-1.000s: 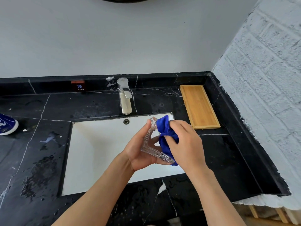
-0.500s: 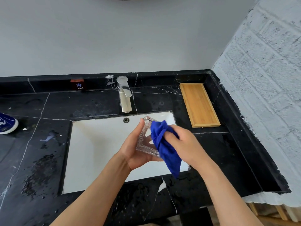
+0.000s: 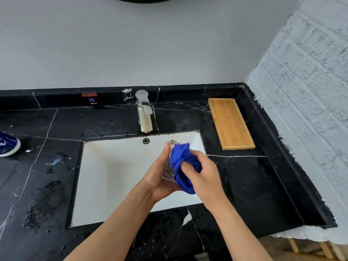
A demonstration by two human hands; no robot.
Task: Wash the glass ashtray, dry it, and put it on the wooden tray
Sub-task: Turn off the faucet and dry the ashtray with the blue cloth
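Note:
My left hand (image 3: 159, 176) holds the clear glass ashtray (image 3: 168, 169) on edge above the right part of the white sink (image 3: 113, 176). Most of the ashtray is hidden behind a bunched blue cloth (image 3: 182, 166). My right hand (image 3: 204, 176) grips that cloth and presses it against the ashtray's inner face. The wooden tray (image 3: 230, 123) lies empty on the black counter, to the right of the sink and apart from both hands.
A steel tap (image 3: 144, 112) stands behind the sink. The black marble counter (image 3: 47, 185) is wet with splashes at left. A blue shoe-like object (image 3: 8, 144) sits at the far left edge. A white brick wall (image 3: 305, 110) bounds the right side.
The cloth, hanging loose half a second ago, is now bunched up against the ashtray. My right hand has pushed it back into the ashtray, which my left hand keeps upright.

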